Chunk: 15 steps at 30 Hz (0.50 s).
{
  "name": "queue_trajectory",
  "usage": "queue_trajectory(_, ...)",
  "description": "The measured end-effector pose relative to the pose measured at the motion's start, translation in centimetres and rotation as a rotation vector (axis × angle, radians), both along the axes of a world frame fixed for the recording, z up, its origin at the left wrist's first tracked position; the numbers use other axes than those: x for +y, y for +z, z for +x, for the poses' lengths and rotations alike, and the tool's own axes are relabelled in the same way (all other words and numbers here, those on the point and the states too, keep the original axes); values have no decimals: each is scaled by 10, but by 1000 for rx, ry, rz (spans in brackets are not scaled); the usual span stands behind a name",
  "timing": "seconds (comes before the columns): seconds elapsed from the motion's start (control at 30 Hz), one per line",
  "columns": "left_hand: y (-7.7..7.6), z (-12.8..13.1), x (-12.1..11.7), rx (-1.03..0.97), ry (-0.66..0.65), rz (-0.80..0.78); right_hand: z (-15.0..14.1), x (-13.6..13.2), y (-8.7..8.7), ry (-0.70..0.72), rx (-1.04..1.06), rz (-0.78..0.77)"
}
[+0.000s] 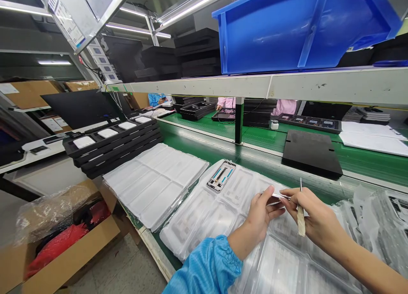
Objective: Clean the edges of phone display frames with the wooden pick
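**Two bare hands close together, low and right of centre**

The left hand [259, 215] rises from the near edge, a blue sleeve [204, 266] covering its forearm to just short of the wrist. It is angled up and to the right, with the fingers [274, 211] curled inward and the thumb pressed against them in a pinch. The right hand [314, 215] enters from the near right, its bare forearm [360, 260] running off the lower corner. Its back faces up, thumb and forefinger pinch, and the other fingers curl under. The two hands are just beside each other, not touching.
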State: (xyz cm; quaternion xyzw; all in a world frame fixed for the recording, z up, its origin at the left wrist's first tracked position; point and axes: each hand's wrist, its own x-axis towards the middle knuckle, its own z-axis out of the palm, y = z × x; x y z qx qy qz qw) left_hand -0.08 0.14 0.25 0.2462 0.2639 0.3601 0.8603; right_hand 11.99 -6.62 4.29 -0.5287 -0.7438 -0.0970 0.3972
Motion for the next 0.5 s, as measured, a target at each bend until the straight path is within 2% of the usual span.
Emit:
queue_trajectory(0.2, 1, 0, 1, -36, 46, -41, -1, -4, 1, -47, 71, -70)
queue_trajectory(0.5, 5, -2, 0, -95, 48, 0, -6, -3, 7, -72, 395, -290)
